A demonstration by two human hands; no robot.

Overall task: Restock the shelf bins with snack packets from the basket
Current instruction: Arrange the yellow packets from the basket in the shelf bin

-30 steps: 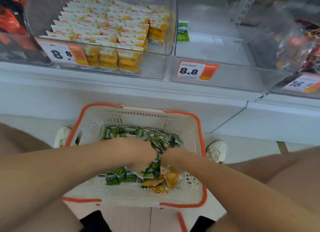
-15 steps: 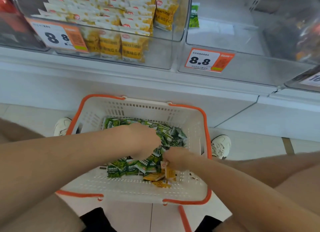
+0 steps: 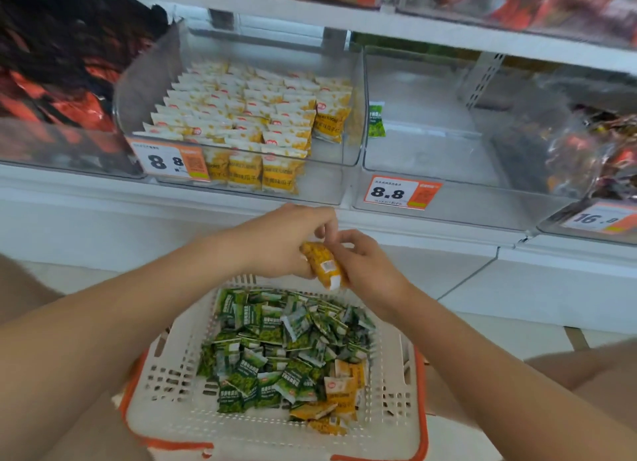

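Together our left hand (image 3: 286, 240) and right hand (image 3: 365, 264) grip one yellow packet (image 3: 322, 262), fingers curled around it, above the far rim of the basket (image 3: 165, 384). Green packets (image 3: 275, 343) fill the basket. Yellow rows (image 3: 241, 116) stand in the clear bin (image 3: 331, 181); a single green packet (image 3: 376, 119) stands in the neighbouring bin (image 3: 431, 150).

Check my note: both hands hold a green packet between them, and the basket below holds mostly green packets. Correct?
One slip: the packet held between the left hand and the right hand is yellow, not green, as the head view shows. The rest stands: the basket below holds mostly green packets.
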